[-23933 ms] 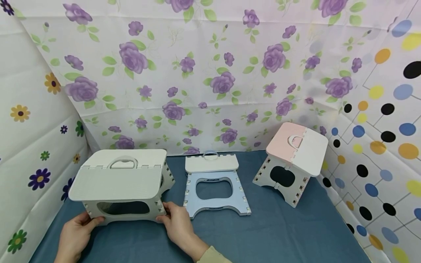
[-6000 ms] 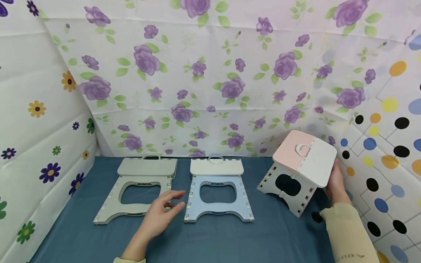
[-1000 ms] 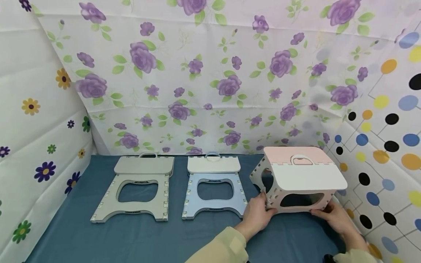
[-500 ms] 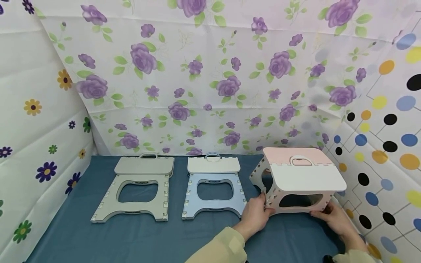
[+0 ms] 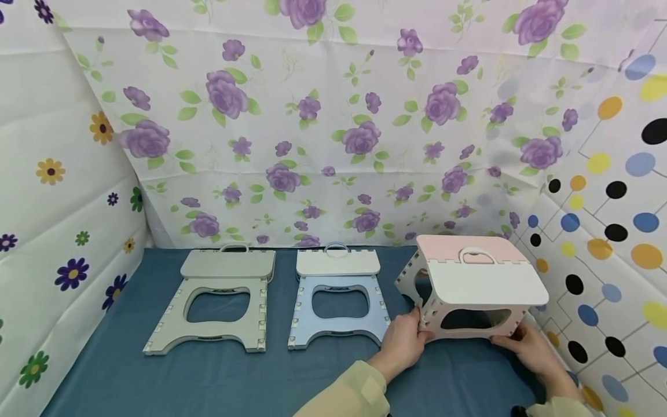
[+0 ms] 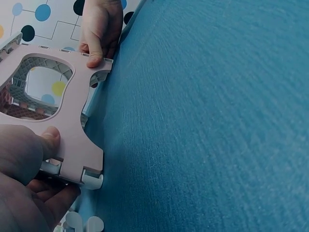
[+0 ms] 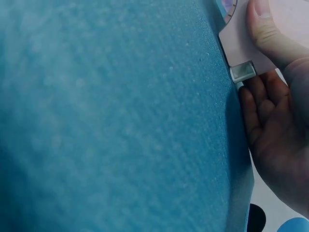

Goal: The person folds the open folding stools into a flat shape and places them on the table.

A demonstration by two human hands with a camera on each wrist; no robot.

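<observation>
A pink and white folding stool [image 5: 487, 281] stands unfolded at the right, its handle on top and its pink front leg panel [image 6: 79, 116] facing me. My left hand [image 5: 402, 343] grips that panel's lower left corner, thumb on the front face and fingers behind the edge. At the opposite lower corner my right hand [image 5: 537, 352] holds on the same way, thumb in front. In the right wrist view the right thumb [image 7: 270, 38] presses the pink panel, with the other fingers curled behind it.
A blue and white folding stool [image 5: 340, 333] lies folded flat beside my left hand. Farther left lies a folded grey-green stool [image 5: 229, 330]. Blue cloth [image 5: 219, 385] covers the table; a floral curtain [image 5: 323, 87] hangs behind, and a dotted one [image 5: 625, 278] closes the right side.
Since the oldest frame, the grey-green stool has gone from unfolded to folded flat. The pink and white stool has been turned to face me, both hands now on it. The last second shows hardly any movement.
</observation>
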